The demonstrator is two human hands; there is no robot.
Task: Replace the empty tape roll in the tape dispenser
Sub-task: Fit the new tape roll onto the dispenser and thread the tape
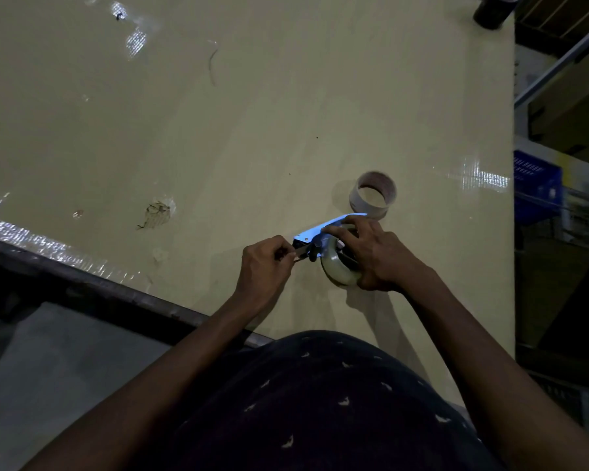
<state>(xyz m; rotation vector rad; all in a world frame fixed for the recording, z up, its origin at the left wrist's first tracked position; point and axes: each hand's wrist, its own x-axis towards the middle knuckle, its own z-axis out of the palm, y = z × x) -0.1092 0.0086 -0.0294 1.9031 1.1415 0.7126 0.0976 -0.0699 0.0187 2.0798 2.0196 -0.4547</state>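
Note:
The tape dispenser (320, 229), with a shiny metal plate and dark roller parts, lies on the beige table (252, 130) near its front edge. A clear tape roll (335, 266) sits in it. My right hand (378, 256) grips the roll and the dispenser body from the right. My left hand (266, 266) pinches the tape end at the dispenser's left tip, by the roller. An empty cardboard tape core (373, 195) stands on the table just behind the dispenser, apart from both hands.
The table's dark front edge (99, 283) runs diagonally at the left, with floor below. The right table edge borders shelving and a blue crate (534, 188). A dark cylinder (493, 11) stands at the far right corner. Torn tape patches mark the tabletop.

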